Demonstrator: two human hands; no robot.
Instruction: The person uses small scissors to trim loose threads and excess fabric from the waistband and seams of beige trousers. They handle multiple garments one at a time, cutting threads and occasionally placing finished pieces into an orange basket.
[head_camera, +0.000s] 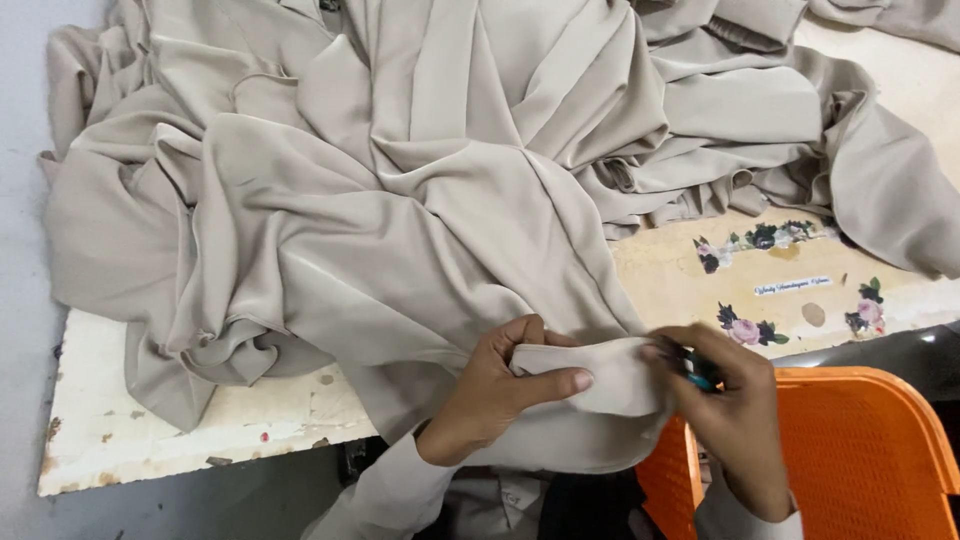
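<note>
A: The biggest thing is the beige cloth, heaped in loose folds over most of the worn white table. Why bunched like that?

B: Likely so that only the part being handled needs to reach the near edge. One end spills over that edge toward the person, and the bulk rests on the board rather than hanging from the hands.

A: And to the right?

B: An orange plastic chair stands close beside the person's right side, so the elbow has little room there. Bare tabletop shows at the near left corner and on the right, where flower stickers are stuck to the surface.

A: The hands?

B: The left hand is closed on a folded strip of the cloth, thumb lying along the top, fingers curled beneath, holding it taut just off the table's edge. The right hand pinches the strip's other end and also grips a small teal tool; what kind cannot be told.
</note>
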